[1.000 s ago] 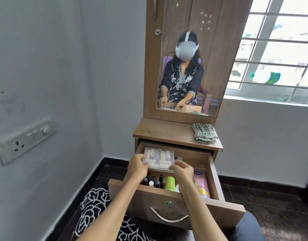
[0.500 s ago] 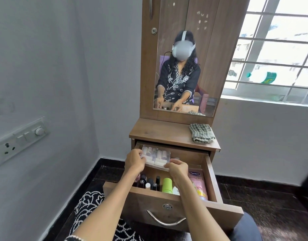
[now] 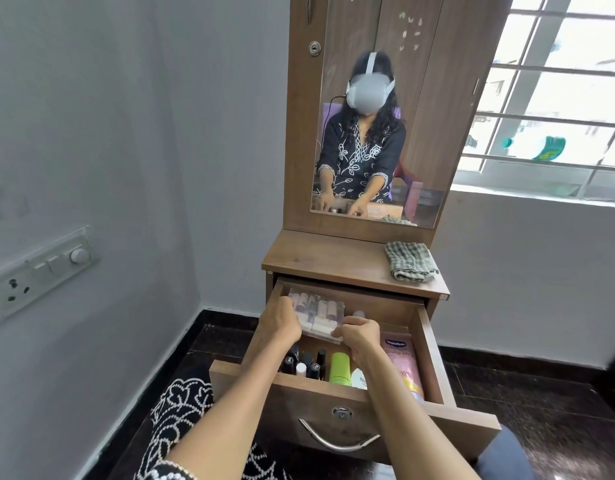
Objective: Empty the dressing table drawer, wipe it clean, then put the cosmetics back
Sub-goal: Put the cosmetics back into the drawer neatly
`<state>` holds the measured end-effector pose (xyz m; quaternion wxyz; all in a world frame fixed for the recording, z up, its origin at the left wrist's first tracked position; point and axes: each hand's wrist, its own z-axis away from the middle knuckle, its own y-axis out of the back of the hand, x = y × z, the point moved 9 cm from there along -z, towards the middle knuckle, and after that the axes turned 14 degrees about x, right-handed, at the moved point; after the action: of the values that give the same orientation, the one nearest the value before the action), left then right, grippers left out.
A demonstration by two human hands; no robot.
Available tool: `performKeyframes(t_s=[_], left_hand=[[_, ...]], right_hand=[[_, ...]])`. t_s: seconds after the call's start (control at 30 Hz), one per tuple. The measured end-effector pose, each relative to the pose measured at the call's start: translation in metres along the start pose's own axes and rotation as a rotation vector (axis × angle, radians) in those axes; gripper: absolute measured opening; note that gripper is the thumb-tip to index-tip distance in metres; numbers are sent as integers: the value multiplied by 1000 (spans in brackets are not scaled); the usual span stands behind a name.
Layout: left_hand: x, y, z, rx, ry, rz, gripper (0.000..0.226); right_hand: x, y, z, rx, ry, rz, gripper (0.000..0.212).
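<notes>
The wooden drawer [image 3: 434,362] of the dressing table stands pulled out in front of me. My left hand [image 3: 280,322] and my right hand [image 3: 358,336] both grip a clear plastic case [image 3: 321,313] of small cosmetics, low at the back of the drawer. Toward the front of the drawer stand several dark nail polish bottles [image 3: 304,363], a green tube [image 3: 340,367] and a white bottle [image 3: 359,378]. A pink Vaseline pouch [image 3: 401,362] lies along the right side.
A folded checked cloth [image 3: 408,261] lies on the table top [image 3: 320,258] at the right. The mirror [image 3: 379,133] rises behind it. A switch panel [image 3: 39,271] is on the left wall, a barred window [image 3: 555,91] at the right.
Both hands have lowered the clear case from above the drawer down into its back part, tilting it away from me.
</notes>
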<state>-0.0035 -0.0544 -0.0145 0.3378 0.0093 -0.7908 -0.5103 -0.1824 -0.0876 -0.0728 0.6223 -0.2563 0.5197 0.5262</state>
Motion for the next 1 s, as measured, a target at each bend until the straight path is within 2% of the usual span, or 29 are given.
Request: performKeyframes(t_s=[0.13, 0.47, 0.8, 1.0], left_hand=[[4, -1, 0, -15, -13, -56, 25], [11, -2, 2, -58, 0, -174, 26], [6, -7, 10, -83, 153, -109, 21], [2, -12, 11, -78, 162, -89, 19]], right_hand=[[1, 1, -2, 8, 7, 35, 33], [7, -1, -8, -7, 42, 116, 40], [5, 0, -12, -25, 69, 129, 48], [7, -2, -15, -24, 89, 191, 48]])
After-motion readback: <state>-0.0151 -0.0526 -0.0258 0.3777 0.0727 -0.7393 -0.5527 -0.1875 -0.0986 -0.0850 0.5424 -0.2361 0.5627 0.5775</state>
